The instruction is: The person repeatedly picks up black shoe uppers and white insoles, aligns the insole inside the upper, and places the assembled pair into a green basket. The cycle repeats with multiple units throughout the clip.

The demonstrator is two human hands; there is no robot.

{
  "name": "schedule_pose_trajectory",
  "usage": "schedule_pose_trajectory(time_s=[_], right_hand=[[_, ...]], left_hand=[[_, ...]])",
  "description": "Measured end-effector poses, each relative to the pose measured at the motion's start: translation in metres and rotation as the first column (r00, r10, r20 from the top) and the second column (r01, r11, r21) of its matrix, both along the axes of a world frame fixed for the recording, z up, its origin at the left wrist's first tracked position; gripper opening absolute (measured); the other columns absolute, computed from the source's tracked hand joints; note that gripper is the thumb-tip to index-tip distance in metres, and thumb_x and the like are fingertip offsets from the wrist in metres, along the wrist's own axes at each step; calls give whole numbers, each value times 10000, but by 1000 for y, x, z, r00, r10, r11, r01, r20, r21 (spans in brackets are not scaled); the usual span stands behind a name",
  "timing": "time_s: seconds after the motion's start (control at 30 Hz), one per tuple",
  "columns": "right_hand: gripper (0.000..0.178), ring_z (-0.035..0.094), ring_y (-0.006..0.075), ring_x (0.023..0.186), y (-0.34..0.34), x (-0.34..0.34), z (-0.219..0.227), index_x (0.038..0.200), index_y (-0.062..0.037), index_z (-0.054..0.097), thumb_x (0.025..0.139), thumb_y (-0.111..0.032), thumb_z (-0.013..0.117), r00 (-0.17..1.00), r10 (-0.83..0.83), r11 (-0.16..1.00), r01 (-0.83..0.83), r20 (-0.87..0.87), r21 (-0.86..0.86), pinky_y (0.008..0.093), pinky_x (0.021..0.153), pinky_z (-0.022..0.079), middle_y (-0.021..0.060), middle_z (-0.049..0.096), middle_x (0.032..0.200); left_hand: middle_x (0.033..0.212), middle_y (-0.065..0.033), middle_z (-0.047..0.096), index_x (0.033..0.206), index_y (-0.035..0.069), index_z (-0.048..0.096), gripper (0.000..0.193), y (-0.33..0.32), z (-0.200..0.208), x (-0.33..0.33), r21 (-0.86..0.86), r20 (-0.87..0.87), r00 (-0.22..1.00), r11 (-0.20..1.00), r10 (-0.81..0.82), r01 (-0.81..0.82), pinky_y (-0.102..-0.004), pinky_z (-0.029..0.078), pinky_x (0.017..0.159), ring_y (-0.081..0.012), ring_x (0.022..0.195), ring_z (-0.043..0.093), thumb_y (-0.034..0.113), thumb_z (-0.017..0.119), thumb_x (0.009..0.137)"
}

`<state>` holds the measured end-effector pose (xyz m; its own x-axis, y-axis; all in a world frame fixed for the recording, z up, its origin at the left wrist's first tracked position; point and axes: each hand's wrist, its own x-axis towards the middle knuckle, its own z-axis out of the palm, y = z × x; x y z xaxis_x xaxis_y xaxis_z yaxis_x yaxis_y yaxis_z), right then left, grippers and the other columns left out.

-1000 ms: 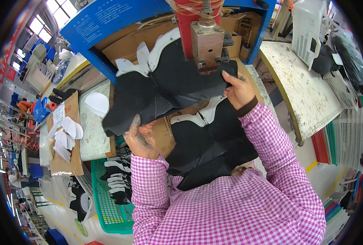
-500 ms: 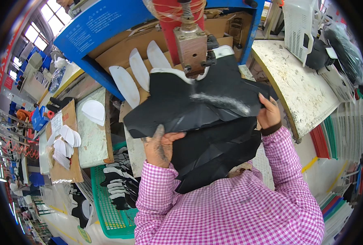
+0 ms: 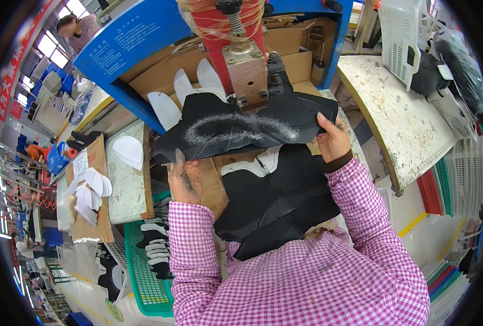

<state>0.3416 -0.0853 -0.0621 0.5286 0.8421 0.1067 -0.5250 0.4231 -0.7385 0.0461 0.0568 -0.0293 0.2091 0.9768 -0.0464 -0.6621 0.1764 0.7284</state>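
A black sheet piece (image 3: 170, 142) with a white powdery curved streak across it is stretched between my two hands. My left hand (image 3: 185, 182), dark smudges on its skin, pinches the near left edge with the thumb on top. My right hand (image 3: 334, 138) grips the right end the same way. The sheet's far edge lies under the metal head (image 3: 247, 73) of a red-armed machine; exact contact there is hidden. Closer to my body rests a second stack of black pieces (image 3: 279, 195), its far edge lined in white.
White curved pieces (image 3: 165, 110) stand behind the sheet inside the blue frame (image 3: 111, 51). More white pieces (image 3: 92, 187) lie on cardboard at left, above a green basket (image 3: 143, 282) of black-and-white parts. A worn table (image 3: 393, 108) holds a white crate at right. Another person (image 3: 81, 30) is at upper left.
Both hands have shifted left and slightly away from me with the black sheet, turning it under the head. The white-edged far side of the nearer black pieces has come into view.
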Motion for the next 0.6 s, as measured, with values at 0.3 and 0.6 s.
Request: schedule_pose_trajectory(time_s=[0.3,0.6], right_hand=[[204,672,199,831,-67,39,-4,1097,-10,572,902,-64,547,929,-369,902,356,-7,-244,320,736,559,101,669,983],[217,661,219,902,-62,15,-17,1103,2,561,889,-32,550,948,-302,941,279,-105,-190,322,748,556,120,657,1029]], left_hand=[[963,-123,646,973,6,594,91,-33,-37,49,2,28,939,940,-342,342,-359,517,819,-216,858,635,47,584,892],[1025,-94,579,1141,-6,530,307,-53,-23,6,138,-716,692,953,-91,269,-278,468,855,-185,914,576,26,639,856]])
